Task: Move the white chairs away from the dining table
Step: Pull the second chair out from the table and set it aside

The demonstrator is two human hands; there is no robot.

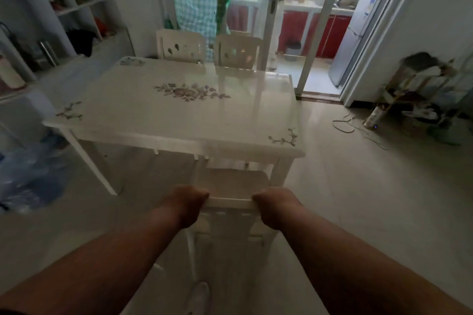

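A white dining table with painted flowers fills the middle of the view. At its near right side stands a white chair, its seat partly under the tabletop. My left hand grips the left end of the chair's top rail and my right hand grips the right end. Two more white chairs stand at the far side of the table, one on the left and one on the right, with only their backs showing.
White shelving lines the left wall. A blue plastic bag lies on the floor at the left. A cluttered rack and cables are at the right. A glass door frame opens onto a kitchen behind. Tiled floor stretches right of the table.
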